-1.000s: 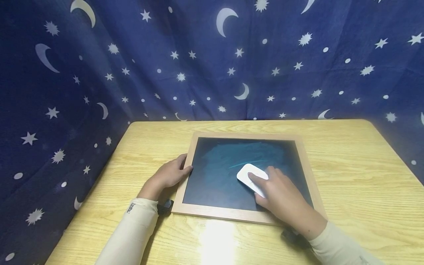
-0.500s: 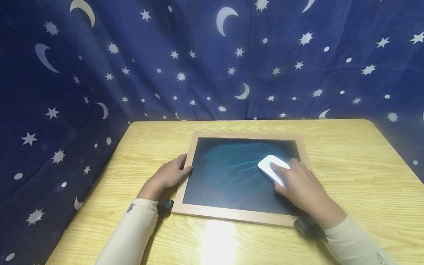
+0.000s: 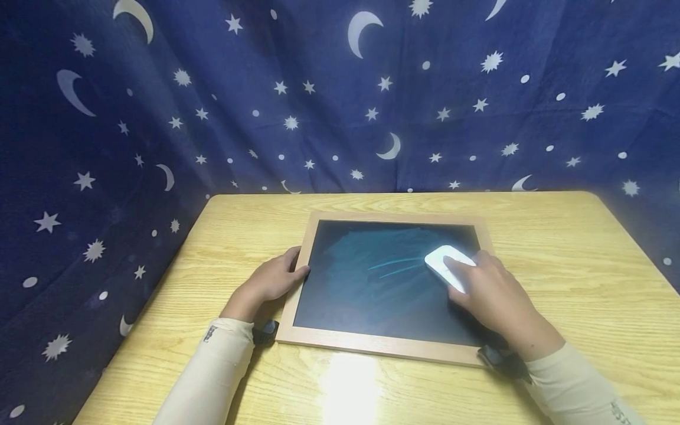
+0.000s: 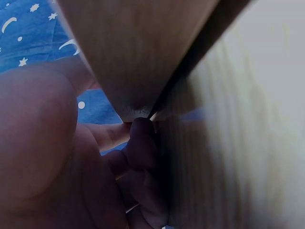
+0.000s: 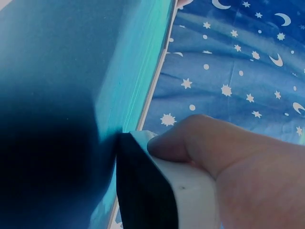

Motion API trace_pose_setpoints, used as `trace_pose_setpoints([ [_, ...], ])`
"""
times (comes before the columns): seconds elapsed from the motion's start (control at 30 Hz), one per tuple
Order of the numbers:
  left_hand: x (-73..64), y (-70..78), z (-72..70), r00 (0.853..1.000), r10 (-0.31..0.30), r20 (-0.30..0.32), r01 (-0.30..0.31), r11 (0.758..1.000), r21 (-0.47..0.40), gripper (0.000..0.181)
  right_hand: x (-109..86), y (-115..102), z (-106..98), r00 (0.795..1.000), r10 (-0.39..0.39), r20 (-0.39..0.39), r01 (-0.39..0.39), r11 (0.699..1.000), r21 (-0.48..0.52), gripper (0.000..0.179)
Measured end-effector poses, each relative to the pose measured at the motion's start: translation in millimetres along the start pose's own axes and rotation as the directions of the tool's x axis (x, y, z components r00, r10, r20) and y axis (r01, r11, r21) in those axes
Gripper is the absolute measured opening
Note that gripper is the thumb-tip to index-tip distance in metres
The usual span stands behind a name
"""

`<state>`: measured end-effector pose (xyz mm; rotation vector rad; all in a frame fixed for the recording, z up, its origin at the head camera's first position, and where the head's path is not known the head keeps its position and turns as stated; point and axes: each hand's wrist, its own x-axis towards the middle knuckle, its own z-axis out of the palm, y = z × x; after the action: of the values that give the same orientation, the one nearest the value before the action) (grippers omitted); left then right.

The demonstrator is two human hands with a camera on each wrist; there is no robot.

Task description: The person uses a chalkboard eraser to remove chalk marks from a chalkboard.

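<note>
R hand point(image 3: 494, 295) holds white eraser point(image 3: 438, 257), narrow grip, one fingertip on top. Eraser's on the blackboard's point(image 3: 345, 307) 3 o'clock side, dark base turned to the surface; can't tell if the whole base touches. Two thin teal strokes point(image 3: 395, 262) run from it twd 9 o'clock, over a paler teal smear. L hand point(image 3: 271, 278) grips wooden frame point(image 3: 372, 345) at 9 o'clock, thumb over top edge, other fingers down the side nr the table point(image 3: 574, 265). Writing: small dark marks on L sleeve point(image 3: 204, 369) nr wrist, illegible; blurry print on R sleeve point(image 3: 576, 381), ditto. L wrist view: faint marks on frame's side, unreadable. Blue moon-and-star curtain point(image 3: 319, 71) at 12 o'clock.
</note>
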<state>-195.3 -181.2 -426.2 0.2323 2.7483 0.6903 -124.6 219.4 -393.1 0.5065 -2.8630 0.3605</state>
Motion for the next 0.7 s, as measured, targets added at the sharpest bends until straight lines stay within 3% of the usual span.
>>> trace_pose_setpoints([
  [0.4,1.6,-1.2,0.9,1.0,0.004,-0.006,-0.004,1.0,0.003,0.066,0.5,-10,1,1.0,0.006,0.001,-0.006,1.0,-0.019,0.051],
  [0.7,1.5,-1.7,0.3,1.0,0.025,-0.003,-0.025,1.0,0.002,0.066,4.8,-23,6,0.998,-0.052,-0.021,0.051,0.998,-0.049,0.048],
])
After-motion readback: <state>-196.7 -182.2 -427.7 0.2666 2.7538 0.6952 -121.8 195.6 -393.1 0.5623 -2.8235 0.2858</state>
